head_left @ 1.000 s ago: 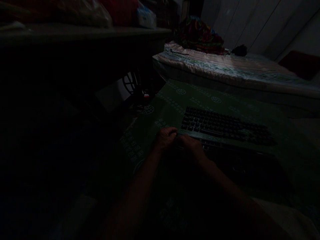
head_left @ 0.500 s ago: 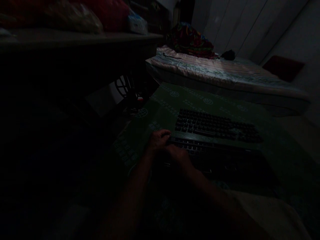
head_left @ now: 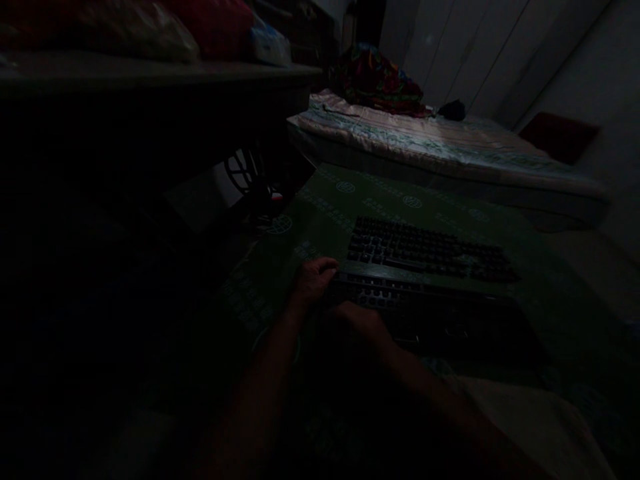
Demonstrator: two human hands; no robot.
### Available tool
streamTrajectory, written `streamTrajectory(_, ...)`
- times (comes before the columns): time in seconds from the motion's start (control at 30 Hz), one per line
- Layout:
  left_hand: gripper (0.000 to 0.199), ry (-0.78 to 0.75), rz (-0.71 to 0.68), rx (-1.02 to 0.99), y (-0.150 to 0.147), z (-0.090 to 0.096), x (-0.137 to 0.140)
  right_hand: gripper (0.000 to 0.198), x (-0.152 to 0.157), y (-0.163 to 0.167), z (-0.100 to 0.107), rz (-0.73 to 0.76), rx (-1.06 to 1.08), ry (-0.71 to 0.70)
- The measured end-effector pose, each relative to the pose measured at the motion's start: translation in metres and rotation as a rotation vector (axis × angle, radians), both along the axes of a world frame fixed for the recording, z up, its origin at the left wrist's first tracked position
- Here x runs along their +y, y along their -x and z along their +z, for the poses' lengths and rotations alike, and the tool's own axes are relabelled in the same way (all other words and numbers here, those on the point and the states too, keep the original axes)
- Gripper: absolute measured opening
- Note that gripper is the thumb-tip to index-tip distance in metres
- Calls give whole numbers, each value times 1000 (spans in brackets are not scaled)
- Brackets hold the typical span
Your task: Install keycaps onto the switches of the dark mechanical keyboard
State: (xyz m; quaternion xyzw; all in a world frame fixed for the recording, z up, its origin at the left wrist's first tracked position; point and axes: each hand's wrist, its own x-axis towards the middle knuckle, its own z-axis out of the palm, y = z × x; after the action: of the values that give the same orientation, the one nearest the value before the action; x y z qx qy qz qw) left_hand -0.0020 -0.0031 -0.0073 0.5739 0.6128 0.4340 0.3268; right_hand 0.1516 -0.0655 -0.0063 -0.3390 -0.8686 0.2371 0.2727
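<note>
A dark keyboard (head_left: 480, 327) lies on the green printed sheet (head_left: 300, 250), with a few rows of keys or key posts showing toward its left end. My left hand (head_left: 313, 277) is closed on the keyboard's far left corner, thumb and fingers curled at its edge. Over the near left part of the keyboard is my right hand (head_left: 363, 323), its fingers folded in; whatever they grip is hidden and very dark. Just beyond the keyboard, rows of loose black keycaps (head_left: 415, 243) are laid out in keyboard order on the sheet.
A bed (head_left: 440, 143) with a bundled patterned blanket (head_left: 375, 80) stands behind the sheet. At the left is a raised tabletop (head_left: 150, 75) bearing bags, with a spoked wheel (head_left: 240, 172) beneath it. Pale cloth (head_left: 525, 413) lies near me at the right. The light is dim.
My right hand has drawn a little toward me, opening a gap from my left hand and uncovering more of the keyboard. My left hand stays at the corner. The view has shifted slightly.
</note>
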Motion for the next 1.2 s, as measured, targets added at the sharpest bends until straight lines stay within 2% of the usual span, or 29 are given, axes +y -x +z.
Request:
streamTrajectory(0.07, 20, -4, 7, 0, -1, 0, 0, 14, 1, -9, 6, -94, 232, 128)
streamTrajectory(0.2, 21, -25, 53, -6, -4, 3, 0, 14, 1, -25, 24, -480, 570, 374)
streamTrajectory(0.33, 24, -61, 108, -11, -7, 15, -8, 16, -2, -36, 35, -607, 711, 415)
streamTrajectory(0.4, 24, -59, 87, -26, -9, 25, -17, 18, -3, -40, 35, -632, 746, 400)
streamTrajectory(0.47, 27, -10, -3, -95, -13, 36, -26, 20, -4, -42, 35, -648, 753, 391)
streamTrajectory(0.6, 32, 225, -270, -289, -20, 49, -40, 22, -6, -42, 36, -675, 773, 387)
streamTrajectory(0.7, 37, 378, -388, -376, -23, 50, -45, 19, -8, -40, 37, -650, 783, 363)
streamTrajectory(0.83, 38, 429, -399, -439, -26, 46, -46, 14, -11, -38, 37, -614, 727, 314)
streamTrajectory(0.97, 33, 389, -366, -440, -27, 44, -46, 13, -15, -39, 36, -600, 652, 300)
streamTrajectory(1.2, 35, 350, -392, -475, -26, 39, -45, 14, -19, -47, 34, -522, 617, 311)
